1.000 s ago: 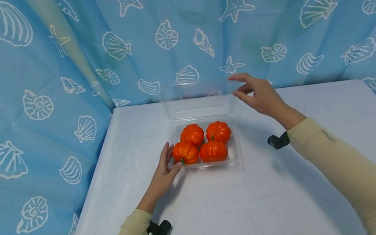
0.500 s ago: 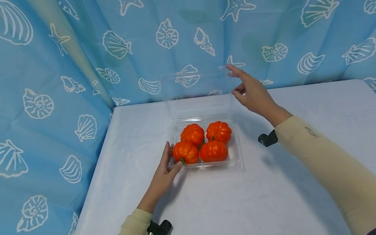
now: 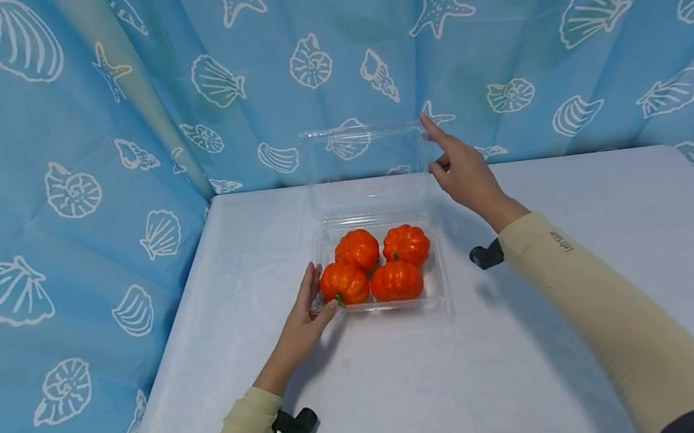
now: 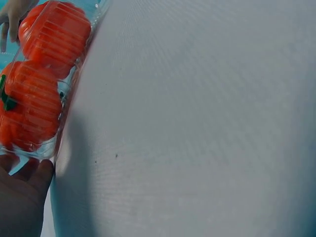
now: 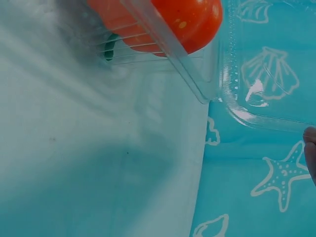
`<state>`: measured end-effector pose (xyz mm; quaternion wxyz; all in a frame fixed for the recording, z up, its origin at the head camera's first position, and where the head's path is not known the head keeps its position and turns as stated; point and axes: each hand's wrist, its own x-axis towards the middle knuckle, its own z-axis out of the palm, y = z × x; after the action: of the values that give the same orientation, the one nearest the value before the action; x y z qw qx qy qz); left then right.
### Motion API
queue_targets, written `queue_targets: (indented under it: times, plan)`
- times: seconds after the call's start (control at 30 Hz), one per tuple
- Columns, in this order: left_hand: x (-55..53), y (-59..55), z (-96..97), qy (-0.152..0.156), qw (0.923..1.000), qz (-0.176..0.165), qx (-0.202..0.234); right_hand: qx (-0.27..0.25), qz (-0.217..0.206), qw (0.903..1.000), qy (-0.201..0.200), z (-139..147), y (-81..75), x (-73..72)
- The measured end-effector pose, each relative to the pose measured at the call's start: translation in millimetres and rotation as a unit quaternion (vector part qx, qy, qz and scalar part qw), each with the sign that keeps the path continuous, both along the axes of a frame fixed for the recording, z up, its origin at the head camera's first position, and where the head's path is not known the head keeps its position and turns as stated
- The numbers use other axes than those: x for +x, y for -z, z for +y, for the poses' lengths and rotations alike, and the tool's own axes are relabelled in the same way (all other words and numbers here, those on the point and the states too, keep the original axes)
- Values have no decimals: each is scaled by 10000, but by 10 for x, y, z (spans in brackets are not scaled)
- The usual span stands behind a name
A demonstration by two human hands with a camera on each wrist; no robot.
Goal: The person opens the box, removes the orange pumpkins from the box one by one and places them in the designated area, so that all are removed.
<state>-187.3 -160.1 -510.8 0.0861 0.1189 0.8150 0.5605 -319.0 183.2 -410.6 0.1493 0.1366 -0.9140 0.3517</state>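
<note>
A clear plastic clamshell container [image 3: 431, 300] sits on the table with several small orange pumpkins [image 3: 396, 281] in its base. Its hinged lid [image 3: 366, 166] stands raised at the back. At the front left corner my left hand [image 3: 297, 330] grips the base, thumb at the front rim and fingers along the left side. My right hand [image 3: 468, 176] holds the lid's right edge, index finger stretched up toward the top corner and thumb lower down. In the right wrist view only fingertips [image 5: 310, 143] show, right at the lid's rim. One pumpkin [image 4: 32, 111] shows a green stem through the plastic.
A white cloth covers the table [image 3: 388, 410]. Behind and to the left hangs a blue curtain [image 3: 123, 171] printed with shells and starfish, close behind the raised lid. Black cameras [image 3: 296, 423] are strapped to both wrists.
The lid has swung further up and back, its top edge now higher against the curtain. My right hand has moved up and slightly left with it; the left hand stays at the base.
</note>
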Motion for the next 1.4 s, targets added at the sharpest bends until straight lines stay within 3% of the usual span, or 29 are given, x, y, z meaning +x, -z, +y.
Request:
queue_targets:
  times: [0.33, 0.5, 0.73, 1.0, 1.23, 1.4]
  plan:
    - [45, -6, -8, 82, 9997, 218, 86, -148, -140, 9997, 130, -14, 73, 6]
    - [63, -7, -10, 40, 9998, 137, 103, -146, -422, 9990, 20, -4, 151, -10]
    - [69, -10, -16, 41, 9999, -6, 102, -116, -485, 9987, -54, 39, 247, -38]
    - [79, 21, -33, 21, 9999, 24, 108, -284, -1277, 9912, -225, 57, 314, -20]
    - [102, 39, -54, 44, 9999, 60, 128, -421, -2221, 9733, -391, 73, 397, -15]
    - [124, 27, -56, 22, 9999, 44, 89, -279, -2516, 9666, -395, 95, 456, -22]
